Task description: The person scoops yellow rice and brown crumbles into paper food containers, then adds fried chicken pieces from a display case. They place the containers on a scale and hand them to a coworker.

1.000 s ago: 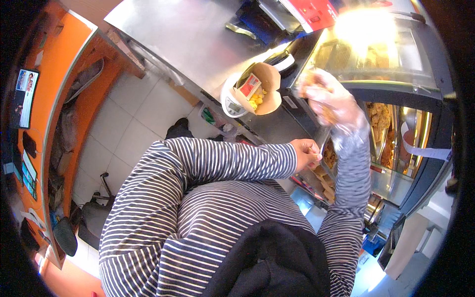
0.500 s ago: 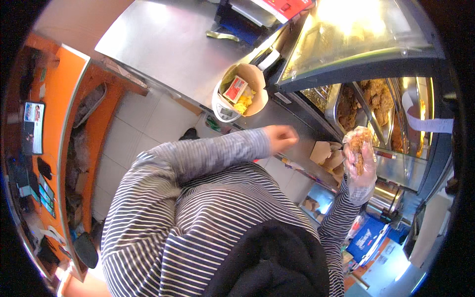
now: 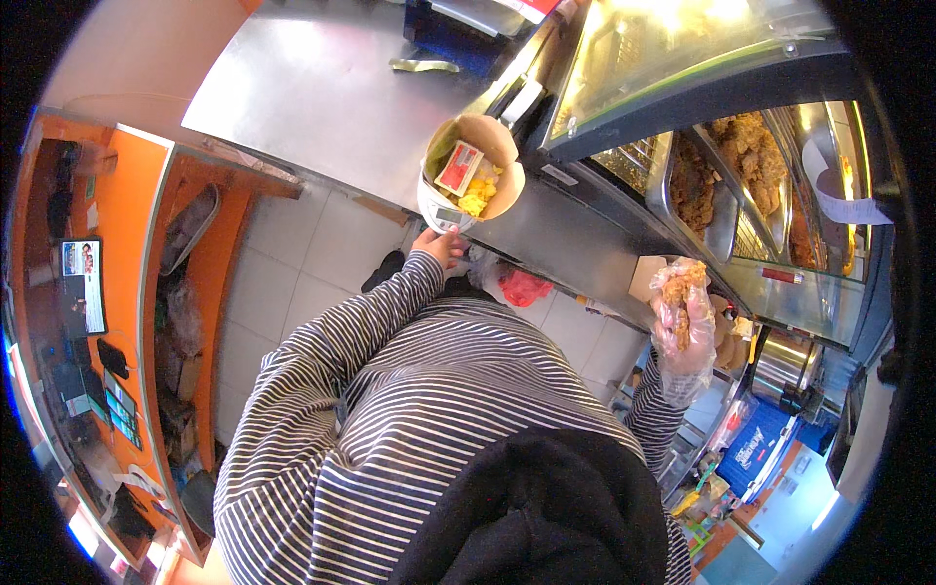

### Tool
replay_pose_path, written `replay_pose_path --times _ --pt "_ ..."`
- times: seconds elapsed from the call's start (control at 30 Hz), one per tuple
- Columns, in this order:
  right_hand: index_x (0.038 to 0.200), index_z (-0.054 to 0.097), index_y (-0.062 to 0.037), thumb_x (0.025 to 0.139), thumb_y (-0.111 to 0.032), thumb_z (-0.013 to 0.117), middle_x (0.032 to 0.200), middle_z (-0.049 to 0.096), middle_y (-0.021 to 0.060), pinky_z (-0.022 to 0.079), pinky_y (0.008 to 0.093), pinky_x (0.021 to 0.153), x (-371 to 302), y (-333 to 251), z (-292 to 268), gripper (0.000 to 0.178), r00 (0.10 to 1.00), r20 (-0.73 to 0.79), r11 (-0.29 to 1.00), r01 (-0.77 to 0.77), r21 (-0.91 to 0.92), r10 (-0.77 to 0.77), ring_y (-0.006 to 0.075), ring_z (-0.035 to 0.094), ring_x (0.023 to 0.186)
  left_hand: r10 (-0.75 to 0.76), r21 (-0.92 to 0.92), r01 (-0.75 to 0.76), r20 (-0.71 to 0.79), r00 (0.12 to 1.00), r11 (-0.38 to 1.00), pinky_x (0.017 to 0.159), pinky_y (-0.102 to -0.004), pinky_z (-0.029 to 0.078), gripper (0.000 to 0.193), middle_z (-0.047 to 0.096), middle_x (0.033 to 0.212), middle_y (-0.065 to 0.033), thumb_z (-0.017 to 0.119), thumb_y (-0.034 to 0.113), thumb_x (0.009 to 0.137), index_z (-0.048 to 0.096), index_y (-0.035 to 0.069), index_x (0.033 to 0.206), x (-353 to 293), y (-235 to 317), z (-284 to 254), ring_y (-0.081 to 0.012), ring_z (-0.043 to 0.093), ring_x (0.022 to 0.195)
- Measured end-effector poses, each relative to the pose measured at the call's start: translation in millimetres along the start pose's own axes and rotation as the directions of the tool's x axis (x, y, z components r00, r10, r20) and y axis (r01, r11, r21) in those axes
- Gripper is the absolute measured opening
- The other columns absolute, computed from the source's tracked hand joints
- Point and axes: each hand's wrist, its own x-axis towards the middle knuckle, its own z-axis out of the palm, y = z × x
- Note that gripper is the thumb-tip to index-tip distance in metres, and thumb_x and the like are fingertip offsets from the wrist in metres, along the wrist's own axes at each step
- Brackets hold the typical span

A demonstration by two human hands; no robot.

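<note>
My left hand (image 3: 444, 248) is bare and reaches the front of a white kitchen scale (image 3: 444, 220), its fingertips at the buttons beside the display. Nothing shows in its partly bent fingers. On the scale stands an open brown paper box (image 3: 504, 185). Inside lie a small red-and-white packet (image 3: 458, 168) and yellow pieces of food (image 3: 477, 197). Over to the right, my right hand (image 3: 694, 341) wears a clear plastic glove. Its fingers are closed round a piece of fried chicken (image 3: 678, 297), raised near a cardboard box (image 3: 643, 278).
A glass-fronted warming cabinet (image 3: 575, 122) at the right holds metal trays with more fried chicken (image 3: 746, 161). The steel counter (image 3: 312, 97) runs to the far left. Orange shelving (image 3: 136, 253) stands at the left, and a blue bag (image 3: 759, 444) sits low at the right.
My left hand has swung left from in front of my body to the scale. My right hand, still holding the chicken, has shifted slightly left and down.
</note>
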Motion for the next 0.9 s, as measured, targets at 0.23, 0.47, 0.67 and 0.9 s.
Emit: replay_pose_path --times 0.23,0.47,0.67,0.9 --pt "0.122 0.04 -0.0023 0.095 -0.021 0.047 0.103 0.051 0.0167 0.037 0.0144 0.034 0 12 -11 0.034 0.999 0.015 0.999 -0.036 0.009 0.036 0.0099 0.047 0.064 -0.067 -0.072 0.073 0.08 0.995 0.995 0.06 -0.0358 0.049 0.028 0.064 0.087 -0.0045 0.066 0.029 0.085 0.053 0.014 0.105 3 1 -7 -0.0183 0.061 0.069" --pt "0.121 0.041 -0.0014 0.096 -0.023 0.045 0.1 0.051 0.0163 0.037 0.0155 0.033 -7 18 -8 0.033 0.994 -0.078 0.996 -0.068 0.06 0.072 0.0096 0.046 0.062 -0.092 -0.122 0.107 0.122 0.988 0.987 0.06 -0.0364 0.052 0.032 0.065 0.087 -0.0048 0.065 0.028 0.085 0.048 0.016 0.11 7 -1 -12 -0.0179 0.062 0.067" --pt "0.119 0.042 -0.0017 0.097 -0.028 0.045 0.081 0.052 0.0112 0.036 0.0156 0.033 -6 28 1 0.034 0.972 -0.225 0.998 -0.065 0.001 0.064 0.008 0.041 0.045 -0.118 -0.065 0.123 0.074 0.99 0.99 0.06 -0.0347 0.051 0.032 0.065 0.087 -0.0036 0.065 0.028 0.085 0.049 0.016 0.109 9 2 -16 -0.0159 0.06 0.065" --pt "0.125 0.041 -0.0053 0.093 -0.016 0.049 0.104 0.052 0.0141 0.037 0.0156 0.035 -7 39 1 0.034 0.989 -0.087 0.983 -0.105 0.151 0.119 0.0099 0.046 0.066 -0.107 0.007 0.107 0.141 0.984 0.994 0.058 -0.0344 0.049 0.029 0.063 0.084 -0.0013 0.062 0.032 0.086 0.051 0.015 0.106 17 2 -25 -0.0138 0.057 0.064"
